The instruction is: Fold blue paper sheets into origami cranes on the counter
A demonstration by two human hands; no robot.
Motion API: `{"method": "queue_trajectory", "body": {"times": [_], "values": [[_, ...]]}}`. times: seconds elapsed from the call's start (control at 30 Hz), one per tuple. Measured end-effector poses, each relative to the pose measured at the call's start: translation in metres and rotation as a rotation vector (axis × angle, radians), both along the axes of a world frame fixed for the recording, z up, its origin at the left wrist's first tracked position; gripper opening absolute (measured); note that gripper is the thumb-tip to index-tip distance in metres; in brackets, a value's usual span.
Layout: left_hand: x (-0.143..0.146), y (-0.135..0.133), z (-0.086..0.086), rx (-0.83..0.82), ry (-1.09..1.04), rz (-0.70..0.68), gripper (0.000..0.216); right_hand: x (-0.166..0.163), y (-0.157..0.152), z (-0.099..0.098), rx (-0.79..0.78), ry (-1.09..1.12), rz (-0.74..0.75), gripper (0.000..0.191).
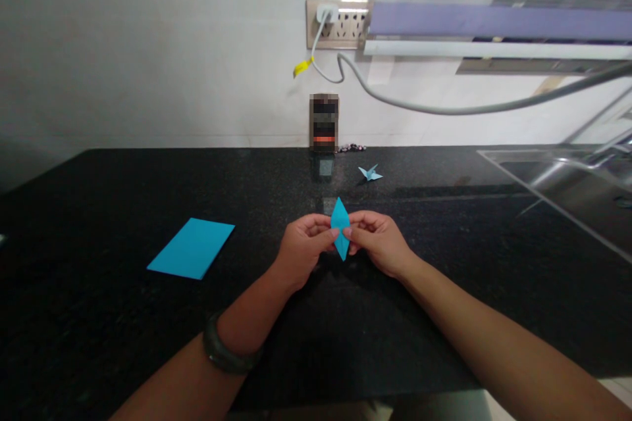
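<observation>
A folded piece of blue paper (pixel 340 214), shaped like a narrow diamond with points at top and bottom, is held up over the dark counter. My left hand (pixel 307 243) pinches its left edge, thumb in front and fingers behind. On the opposite edge my right hand (pixel 376 239) grips it the same way, the two thumb tips close together at its middle. Beyond the hands lies a small light-blue origami crane (pixel 370 173). Flat blue paper (pixel 191 248) rests to the left of my left hand.
A phone (pixel 324 123) with a blurred screen leans against the wall, a beaded strap (pixel 352 148) beside it. Above are a wall socket (pixel 340 25) and a grey cable (pixel 444 110). A metal sink (pixel 567 174) is set into the black counter (pixel 123 197) at right.
</observation>
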State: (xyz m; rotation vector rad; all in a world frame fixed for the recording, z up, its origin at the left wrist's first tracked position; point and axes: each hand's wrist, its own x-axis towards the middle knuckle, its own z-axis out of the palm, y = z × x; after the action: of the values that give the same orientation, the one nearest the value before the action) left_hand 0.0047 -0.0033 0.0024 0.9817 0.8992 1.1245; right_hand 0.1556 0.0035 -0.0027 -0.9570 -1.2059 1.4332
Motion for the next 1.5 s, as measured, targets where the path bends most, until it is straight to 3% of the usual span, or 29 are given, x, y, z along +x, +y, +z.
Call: {"method": "queue_trajectory", "body": {"times": [0.33, 0.43, 0.57, 0.67, 0.83, 0.97, 1.27, 1.5], "values": [[0.002, -0.002, 0.003, -0.057, -0.115, 0.041, 0.015, -0.002, -0.001, -0.004, -0.058, 0.172, 0.018, 0.009], [0.001, -0.001, 0.005, -0.131, -0.127, -0.014, 0.021, 0.002, 0.002, -0.005, 0.042, 0.121, 0.007, 0.003], [0.0, 0.0, 0.003, -0.158, 0.019, -0.093, 0.03, 0.007, 0.004, -0.005, 0.235, -0.064, 0.021, 0.006], [0.001, 0.0, 0.0, -0.127, 0.041, -0.071, 0.03, 0.007, 0.004, -0.004, 0.266, -0.121, 0.042, 0.009], [0.001, 0.001, -0.002, -0.02, 0.094, 0.052, 0.026, 0.002, 0.002, -0.002, 0.075, -0.073, -0.002, 0.024], [0.002, 0.001, -0.002, 0.077, 0.183, 0.11, 0.022, 0.001, 0.001, 0.0, 0.094, -0.167, 0.006, 0.026], [0.0, -0.002, -0.002, 0.295, 0.312, 0.126, 0.014, 0.0, -0.004, 0.003, 0.257, -0.235, -0.029, 0.023], [-0.003, -0.005, 0.004, 0.283, 0.356, 0.008, 0.016, -0.002, -0.004, -0.001, 0.113, -0.086, 0.121, 0.029]]}}
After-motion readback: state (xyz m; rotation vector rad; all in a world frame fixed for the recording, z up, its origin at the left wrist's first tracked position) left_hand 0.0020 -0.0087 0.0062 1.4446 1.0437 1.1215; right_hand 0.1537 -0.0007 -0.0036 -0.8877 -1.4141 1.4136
